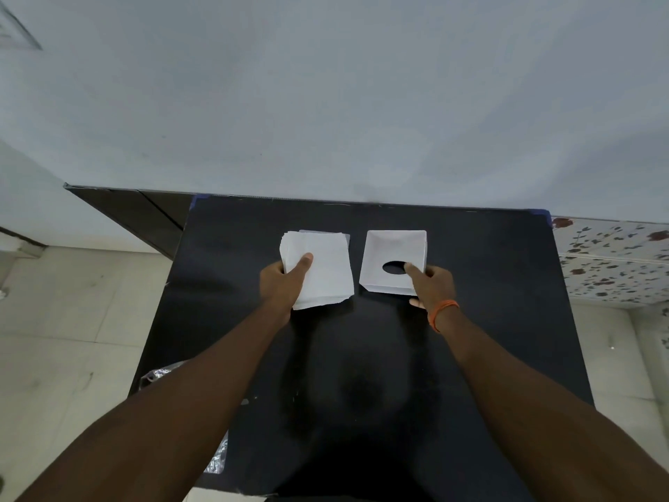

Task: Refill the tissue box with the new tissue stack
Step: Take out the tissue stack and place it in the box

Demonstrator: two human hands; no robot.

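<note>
White paper makes up the tissue stack (318,269), one pile of square sheets lying near the middle of the black table (488,320), its left edges slightly fanned. Just right of the stack, with a narrow strip of bare table between them, sits the single white tissue box (387,248), its face with the dark oval opening (394,268) turned upward and tilted toward the camera. A thin clear sheet (345,236) peeks out behind the stack's far right corner.

Beyond the stack the table runs bare to its far edge against the pale wall (325,103); the near half of the table is also bare, and wide margins lie left of the stack and right of the box.

One stack, one box, two hands.

From the left of the stack, the left hand (280,284) closes on its near left corner, thumb pressed flat on top and fingers tucked underneath. The right hand (432,282) pinches the box's near right corner, one finger laid across the top to the rim of the opening and the rest wrapped around the side. An orange band (442,313) circles that wrist. Both forearms reach out nearly straight.

Tiled floor (72,302) lies left of the table.
</note>
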